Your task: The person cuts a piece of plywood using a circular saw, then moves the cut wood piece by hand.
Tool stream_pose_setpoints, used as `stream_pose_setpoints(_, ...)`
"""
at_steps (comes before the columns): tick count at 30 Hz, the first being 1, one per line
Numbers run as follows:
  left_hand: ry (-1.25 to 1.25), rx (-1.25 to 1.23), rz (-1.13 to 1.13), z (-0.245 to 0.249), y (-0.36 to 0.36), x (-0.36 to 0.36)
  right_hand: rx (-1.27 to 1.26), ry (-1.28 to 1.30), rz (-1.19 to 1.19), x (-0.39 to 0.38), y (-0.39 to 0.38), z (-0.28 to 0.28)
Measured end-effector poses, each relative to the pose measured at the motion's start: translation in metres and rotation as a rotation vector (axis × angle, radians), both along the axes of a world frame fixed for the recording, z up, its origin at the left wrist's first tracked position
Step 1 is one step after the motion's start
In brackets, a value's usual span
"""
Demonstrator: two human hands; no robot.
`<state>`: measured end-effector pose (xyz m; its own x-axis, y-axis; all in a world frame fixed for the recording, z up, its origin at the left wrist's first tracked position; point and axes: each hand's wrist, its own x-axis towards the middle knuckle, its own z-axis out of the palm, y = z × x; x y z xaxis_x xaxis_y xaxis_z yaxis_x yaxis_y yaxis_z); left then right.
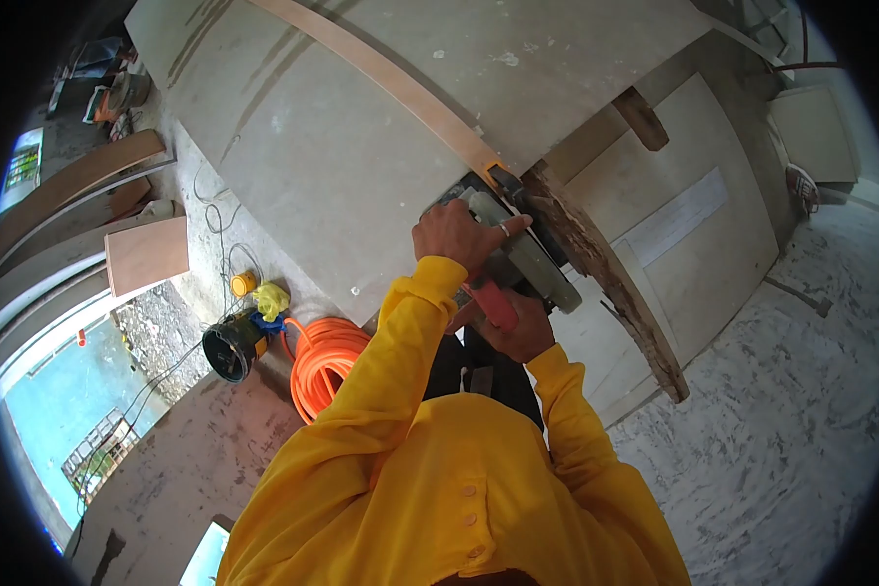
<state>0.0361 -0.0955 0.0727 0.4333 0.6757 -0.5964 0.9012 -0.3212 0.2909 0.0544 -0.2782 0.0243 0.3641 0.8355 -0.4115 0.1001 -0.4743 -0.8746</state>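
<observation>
A person in yellow sleeves [386, 337] has both hands on a power saw [503, 256], which sits near the right edge of a large grey board [293, 166], just beside a rough-edged strip of wood [606, 264]. The left hand [454, 236] is on the upper part of the saw, its fingers mostly bent over it, with one finger stretched across the casing. The right hand [524, 330] is closed round the red handle [496, 305]; some of its fingers are hidden, so how tightly they grip cannot be told. A long, narrow wooden strip [391, 83] runs across the board to the saw, with an orange and black clamp [504, 178] at its near end. To the left of the person, a coil of orange hose [327, 366] lies beside a black bucket [227, 354], a yellow bag [272, 299] and a small yellow container [242, 284].
</observation>
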Motion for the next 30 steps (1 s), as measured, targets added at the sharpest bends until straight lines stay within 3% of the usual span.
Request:
stream_pose_setpoints(14,-0.033,-0.020,0.025,-0.003,0.018,-0.006,0.125,-0.066,0.008,-0.001,0.018,0.000)
stream_pose_setpoints(30,-0.061,0.042,0.065,-0.009,0.053,-0.010,0.082,-0.051,0.019,-0.001,0.062,0.014)
